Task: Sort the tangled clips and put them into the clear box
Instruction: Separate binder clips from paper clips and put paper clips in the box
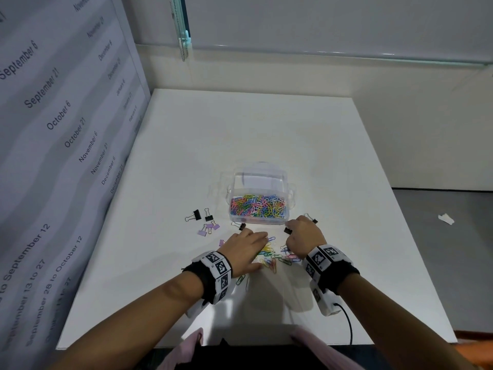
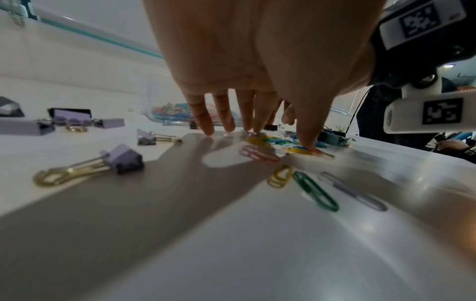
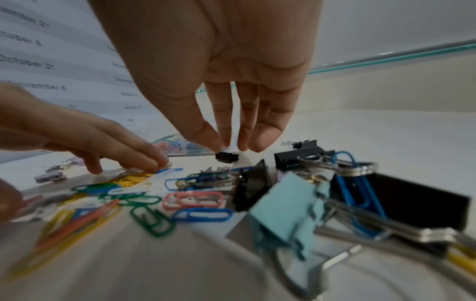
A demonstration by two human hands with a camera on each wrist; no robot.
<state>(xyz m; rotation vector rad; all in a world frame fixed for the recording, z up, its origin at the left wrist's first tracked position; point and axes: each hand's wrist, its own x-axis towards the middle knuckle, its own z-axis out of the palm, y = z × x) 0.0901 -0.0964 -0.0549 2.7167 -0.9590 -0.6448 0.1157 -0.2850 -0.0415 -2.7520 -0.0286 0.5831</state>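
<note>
The clear box (image 1: 234, 182) stands open mid-table, its floor covered with coloured paper clips (image 1: 257, 205). In front of it lies a loose pile of coloured paper clips (image 1: 272, 256). My left hand (image 1: 256, 237) lies flat with straight fingers (image 2: 206, 126) pressing on the pile's left side. My right hand (image 1: 289, 227) hovers at the box's near right corner, thumb and fingers pinching a small black binder clip (image 3: 226, 157) just above the table. Below that wrist sits a tangle of a light blue binder clip (image 3: 283, 207), black binder clips (image 3: 399, 199) and blue paper clips.
Black binder clips (image 1: 197, 214) and purple binder clips (image 1: 209, 228) are scattered left of the box, with one more black clip (image 1: 241, 226) near my left fingertips. A panel printed with dates (image 1: 53, 156) walls the table's left side. A paper scrap (image 1: 446, 218) lies off the right edge.
</note>
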